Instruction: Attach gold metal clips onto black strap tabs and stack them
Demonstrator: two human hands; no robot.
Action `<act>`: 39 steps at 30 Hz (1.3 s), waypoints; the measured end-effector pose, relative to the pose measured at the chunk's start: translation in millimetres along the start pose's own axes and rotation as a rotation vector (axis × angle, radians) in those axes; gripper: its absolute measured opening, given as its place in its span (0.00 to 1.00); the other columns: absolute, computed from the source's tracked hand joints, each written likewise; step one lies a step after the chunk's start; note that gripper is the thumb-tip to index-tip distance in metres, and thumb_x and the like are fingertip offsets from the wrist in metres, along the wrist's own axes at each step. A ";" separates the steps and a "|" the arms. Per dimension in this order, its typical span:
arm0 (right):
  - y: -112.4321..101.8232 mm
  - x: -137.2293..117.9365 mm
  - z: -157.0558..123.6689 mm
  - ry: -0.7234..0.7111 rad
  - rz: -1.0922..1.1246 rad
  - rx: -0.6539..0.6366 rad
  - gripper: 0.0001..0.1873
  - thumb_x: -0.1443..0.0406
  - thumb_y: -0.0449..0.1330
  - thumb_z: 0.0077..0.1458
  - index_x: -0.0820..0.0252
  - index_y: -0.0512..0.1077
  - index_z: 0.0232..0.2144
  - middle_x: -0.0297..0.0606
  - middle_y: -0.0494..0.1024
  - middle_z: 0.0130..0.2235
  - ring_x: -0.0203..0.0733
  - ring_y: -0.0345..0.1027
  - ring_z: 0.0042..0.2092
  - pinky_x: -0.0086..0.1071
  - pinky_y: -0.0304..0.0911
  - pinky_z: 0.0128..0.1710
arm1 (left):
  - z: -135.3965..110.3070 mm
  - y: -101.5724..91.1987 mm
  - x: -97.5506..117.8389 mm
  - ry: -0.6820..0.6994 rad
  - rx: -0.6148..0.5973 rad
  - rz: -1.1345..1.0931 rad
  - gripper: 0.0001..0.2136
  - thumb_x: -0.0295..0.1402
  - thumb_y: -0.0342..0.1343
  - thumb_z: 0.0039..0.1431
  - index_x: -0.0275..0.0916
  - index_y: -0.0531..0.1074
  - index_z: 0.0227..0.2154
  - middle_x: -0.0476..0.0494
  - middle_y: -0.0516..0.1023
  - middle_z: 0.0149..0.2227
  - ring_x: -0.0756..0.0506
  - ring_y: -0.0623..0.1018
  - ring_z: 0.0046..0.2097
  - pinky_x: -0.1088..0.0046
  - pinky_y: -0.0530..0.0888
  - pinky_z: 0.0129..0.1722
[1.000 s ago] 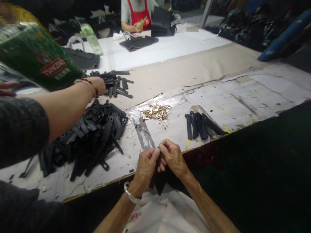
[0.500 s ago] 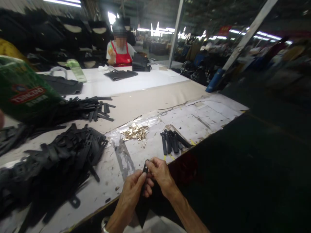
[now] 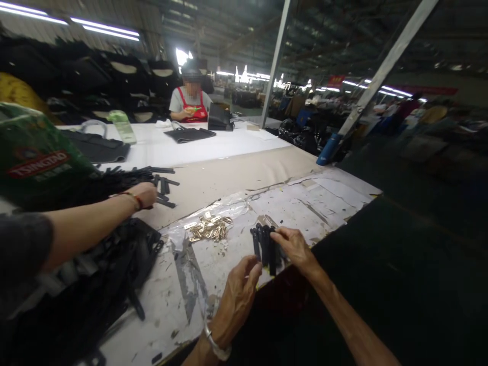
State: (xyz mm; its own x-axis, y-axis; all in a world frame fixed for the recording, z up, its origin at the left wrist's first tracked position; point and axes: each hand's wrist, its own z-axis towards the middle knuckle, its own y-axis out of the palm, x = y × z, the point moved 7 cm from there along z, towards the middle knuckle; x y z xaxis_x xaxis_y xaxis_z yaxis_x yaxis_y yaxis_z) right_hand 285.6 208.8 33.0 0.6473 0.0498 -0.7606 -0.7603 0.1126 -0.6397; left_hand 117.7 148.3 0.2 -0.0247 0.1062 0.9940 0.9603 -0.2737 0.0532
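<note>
A row of short black straps (image 3: pixel 264 244) lies near the table's front edge. My right hand (image 3: pixel 295 247) is at the right side of this row, thumb and forefinger pinched at the top end of one strap (image 3: pixel 272 256). Just in front of the row is my left hand (image 3: pixel 241 287), its thumb and fingers apart and slightly curled, with nothing visible in it. A bracelet (image 3: pixel 215 344) circles that wrist. Small gold-coloured metal plates (image 3: pixel 210 229) are heaped to the left of the straps.
A large pile of black straps (image 3: pixel 125 269) covers the table's left side. Another person's arm (image 3: pixel 99 218) reaches over it beside a green bag (image 3: pixel 41 152). Across the table a person in a red apron (image 3: pixel 194 107) sits near dark fabric pieces (image 3: pixel 189 134).
My hands have moved from in front of the table, where they held a black strap, up and right to the row. Another person's arm has come in from the left.
</note>
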 end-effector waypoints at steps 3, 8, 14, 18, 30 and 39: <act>-12.9 17.3 38.2 -0.093 -0.377 0.033 0.17 0.56 0.52 0.54 0.58 0.64 0.18 0.34 0.67 0.19 0.38 0.62 0.24 0.31 0.54 0.25 | -4.9 -33.4 -10.0 -0.059 0.095 -0.019 0.18 0.44 0.52 0.59 0.36 0.71 0.45 0.34 0.77 0.46 0.40 0.77 0.46 0.65 0.73 0.45; -2.2 34.7 50.7 -0.223 -0.574 0.075 0.17 0.58 0.51 0.56 0.58 0.67 0.18 0.43 0.71 0.23 0.47 0.65 0.29 0.36 0.56 0.30 | -34.3 -124.9 -33.1 -0.129 0.347 0.010 0.17 0.43 0.58 0.54 0.36 0.73 0.42 0.36 0.79 0.42 0.40 0.79 0.43 0.66 0.74 0.42; 49.3 -13.1 61.2 -0.421 -0.703 0.123 0.11 0.66 0.50 0.60 0.61 0.73 0.32 0.45 0.74 0.33 0.47 0.68 0.36 0.35 0.60 0.36 | -62.3 -206.4 -36.6 -0.171 0.604 0.051 0.18 0.42 0.65 0.45 0.37 0.75 0.36 0.41 0.81 0.35 0.42 0.80 0.35 0.70 0.75 0.34; 116.8 -45.6 83.0 -0.490 -0.466 -0.050 0.11 0.67 0.51 0.60 0.64 0.72 0.39 0.43 0.75 0.38 0.42 0.69 0.36 0.32 0.61 0.37 | -73.9 -239.2 -15.2 -0.104 0.754 0.232 0.13 0.40 0.63 0.48 0.39 0.76 0.35 0.45 0.80 0.33 0.45 0.79 0.35 0.73 0.74 0.36; 139.9 -55.1 94.9 -0.374 -0.437 0.012 0.10 0.67 0.52 0.57 0.58 0.68 0.25 0.42 0.73 0.31 0.40 0.65 0.27 0.34 0.56 0.27 | -5.9 -255.2 26.9 0.017 0.595 1.039 0.06 0.29 0.52 0.57 0.37 0.74 0.32 0.37 0.76 0.38 0.39 0.73 0.45 0.60 0.66 0.48; 140.0 -55.6 -18.8 0.034 0.338 -0.345 0.10 0.59 0.58 0.52 0.60 0.73 0.30 0.37 0.78 0.24 0.42 0.75 0.27 0.33 0.70 0.28 | -0.1 -234.3 23.0 -0.033 0.543 0.907 0.06 0.31 0.50 0.58 0.37 0.68 0.28 0.37 0.76 0.37 0.38 0.73 0.46 0.57 0.67 0.46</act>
State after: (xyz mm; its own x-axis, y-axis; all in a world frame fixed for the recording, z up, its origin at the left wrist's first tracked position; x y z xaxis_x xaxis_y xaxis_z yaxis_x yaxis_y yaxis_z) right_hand 142.1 203.2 -16.3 0.3636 -0.0064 -0.9315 -0.9048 -0.2403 -0.3515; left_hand -107.9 214.8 10.6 0.7640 0.1042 0.6367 0.6111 0.1994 -0.7660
